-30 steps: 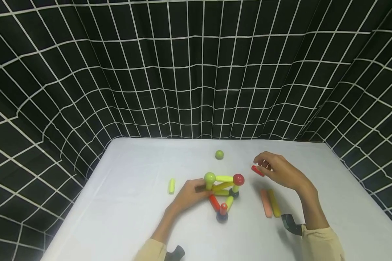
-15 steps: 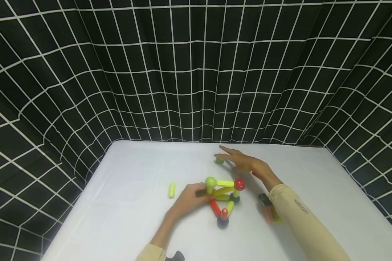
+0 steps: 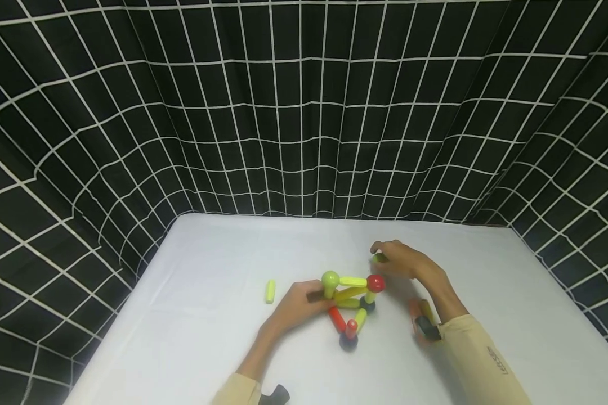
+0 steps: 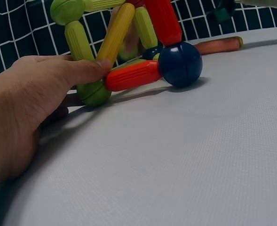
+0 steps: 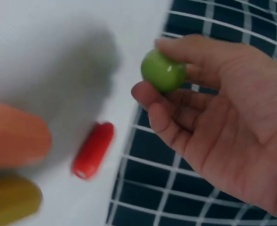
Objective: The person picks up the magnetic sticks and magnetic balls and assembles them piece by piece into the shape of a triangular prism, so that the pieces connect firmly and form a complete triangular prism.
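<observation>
My left hand (image 3: 297, 306) holds a corner of a frame built from coloured magnetic rods and balls. In the left wrist view its thumb presses at the low end of a yellow rod (image 4: 117, 33), by a green ball (image 4: 95, 94) on the table. A red rod (image 4: 133, 75) runs from that corner to a dark blue ball (image 4: 180, 65). The frame's top has a light green ball (image 3: 330, 279) and a red ball (image 3: 375, 283). Behind the frame, to its right, my right hand (image 3: 402, 260) pinches a loose green ball (image 5: 162, 70), raised off the table.
A loose red rod (image 5: 93, 150) lies on the white table (image 3: 223, 253) near my right hand. An orange rod (image 3: 415, 309) and a yellow rod (image 3: 427, 308) lie under my right forearm, partly covered. A lime rod (image 3: 270, 291) lies left of my left hand.
My right hand has left the red rod, reached to the green ball at the back, gripped it and drawn it rightward and nearer. My left hand stays on the frame.
</observation>
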